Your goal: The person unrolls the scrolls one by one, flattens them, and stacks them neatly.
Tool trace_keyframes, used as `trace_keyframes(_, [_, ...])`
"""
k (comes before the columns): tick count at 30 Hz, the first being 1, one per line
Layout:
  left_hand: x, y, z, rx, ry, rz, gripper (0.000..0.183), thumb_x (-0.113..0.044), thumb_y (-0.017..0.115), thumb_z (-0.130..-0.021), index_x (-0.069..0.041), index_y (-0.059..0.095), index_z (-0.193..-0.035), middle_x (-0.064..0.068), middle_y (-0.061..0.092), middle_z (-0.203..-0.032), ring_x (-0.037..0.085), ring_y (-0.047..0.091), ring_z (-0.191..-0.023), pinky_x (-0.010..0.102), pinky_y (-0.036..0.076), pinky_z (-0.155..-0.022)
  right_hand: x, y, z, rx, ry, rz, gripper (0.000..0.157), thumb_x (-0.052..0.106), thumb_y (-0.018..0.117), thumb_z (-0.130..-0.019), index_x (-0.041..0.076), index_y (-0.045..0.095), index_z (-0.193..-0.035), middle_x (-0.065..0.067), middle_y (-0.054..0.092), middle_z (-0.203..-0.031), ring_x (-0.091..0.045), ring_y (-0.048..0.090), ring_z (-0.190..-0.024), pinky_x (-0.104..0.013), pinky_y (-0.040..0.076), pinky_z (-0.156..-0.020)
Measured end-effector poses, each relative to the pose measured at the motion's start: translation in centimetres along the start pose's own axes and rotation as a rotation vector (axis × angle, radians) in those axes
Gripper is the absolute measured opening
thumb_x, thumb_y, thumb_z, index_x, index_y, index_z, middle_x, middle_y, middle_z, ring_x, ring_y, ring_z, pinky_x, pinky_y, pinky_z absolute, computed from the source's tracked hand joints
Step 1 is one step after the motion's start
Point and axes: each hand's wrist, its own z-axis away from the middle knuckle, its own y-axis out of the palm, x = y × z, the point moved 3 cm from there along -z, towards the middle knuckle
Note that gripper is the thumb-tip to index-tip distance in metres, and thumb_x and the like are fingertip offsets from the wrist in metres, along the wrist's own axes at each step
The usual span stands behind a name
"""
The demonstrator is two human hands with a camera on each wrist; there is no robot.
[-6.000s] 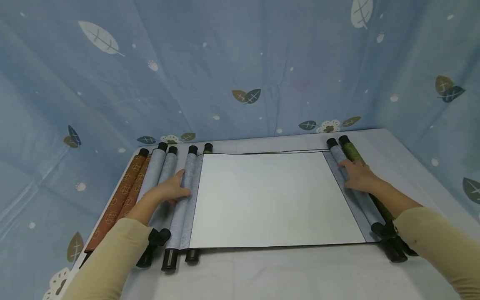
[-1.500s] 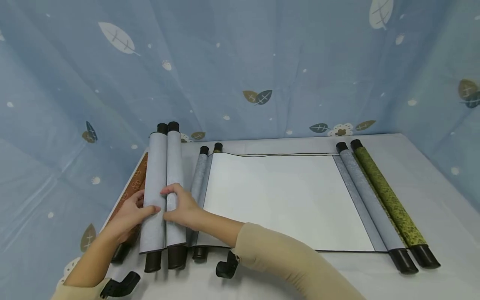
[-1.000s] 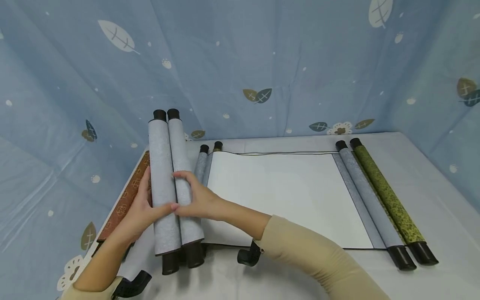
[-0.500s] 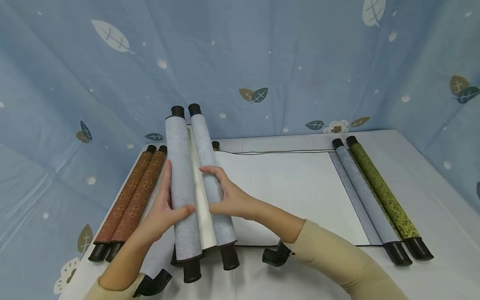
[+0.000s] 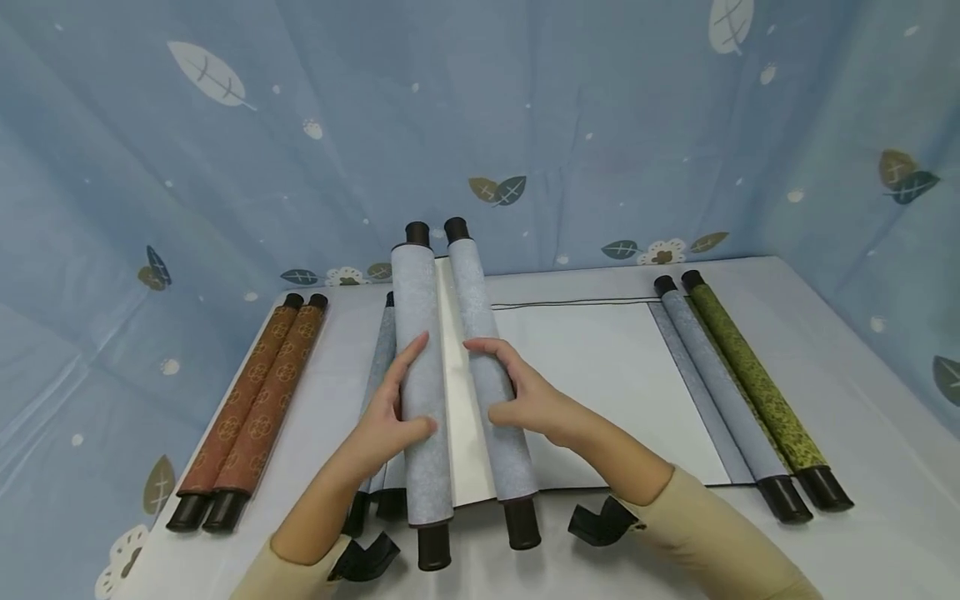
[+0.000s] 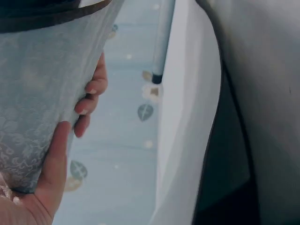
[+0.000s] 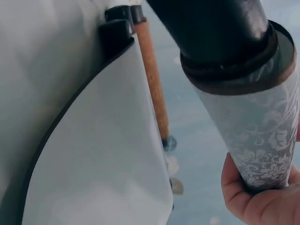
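Note:
A partly rolled scroll with grey-blue patterned backing is held up over the table, its two rolls side by side and a cream strip of paper point(image 5: 459, 400) showing between them. My left hand point(image 5: 382, 425) grips the left roll point(image 5: 417, 292), thumb in front and fingers around its far side. Around the right roll point(image 5: 471, 287) curls my right hand point(image 5: 528, 398). In the left wrist view thumb and fingers wrap the roll point(image 6: 37, 89); the right wrist view shows the other roll point(image 7: 255, 136) in my palm. Below lies an unrolled scroll point(image 5: 600, 383), its left part overlapped by the held one.
The unrolled scroll's grey right roller point(image 5: 720, 400) lies beside a green patterned roll point(image 5: 757, 392). Two brown flowered rolls point(image 5: 262, 417) lie along the table's left side. A blue leaf-print cloth point(image 5: 525, 108) hangs behind the white tabletop point(image 5: 847, 358).
Both hands left the unrolled scroll and took the grey-blue scroll from beside the brown rolls. They lifted it and carried it right, and its two rolls have spread apart, baring cream paper.

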Motion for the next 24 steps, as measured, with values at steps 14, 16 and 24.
trace_keyframes(14, [3.3, 1.0, -1.7, 0.024, -0.064, -0.044, 0.077, -0.012, 0.071, -0.083, -0.017, 0.027, -0.145, 0.021, 0.035, -0.133, 0.03, 0.048, -0.109, 0.039, 0.047, -0.081, -2.8, -2.4, 0.7, -0.131, 0.034, -0.066, 0.077, 0.004, 0.074, -0.077, 0.012, 0.034, -0.142, -0.021, 0.036, -0.132, -0.032, 0.041, -0.112, -0.037, 0.042, -0.084])
trace_keyframes(16, [3.5, 1.0, -1.7, 0.044, -0.077, -0.05, 0.077, -0.011, 0.07, -0.083, -0.017, 0.026, -0.146, 0.022, 0.035, -0.132, 0.03, 0.048, -0.109, 0.038, 0.047, -0.081, -3.2, -2.7, 0.6, -0.143, 0.052, -0.049, 0.076, 0.004, 0.073, -0.076, 0.012, 0.034, -0.141, -0.021, 0.037, -0.131, -0.032, 0.041, -0.112, -0.036, 0.042, -0.083])
trace_keyframes(24, [3.5, 0.5, -1.5, 0.036, -0.052, -0.063, 0.079, -0.003, 0.062, -0.081, -0.018, 0.026, -0.149, 0.018, 0.026, -0.145, 0.033, 0.043, -0.114, 0.04, 0.041, -0.087, -3.1, -3.5, 0.9, -0.101, 0.071, 0.043, 0.075, 0.005, 0.068, -0.08, 0.019, 0.031, -0.143, -0.023, 0.033, -0.131, -0.036, 0.042, -0.112, -0.04, 0.047, -0.078])
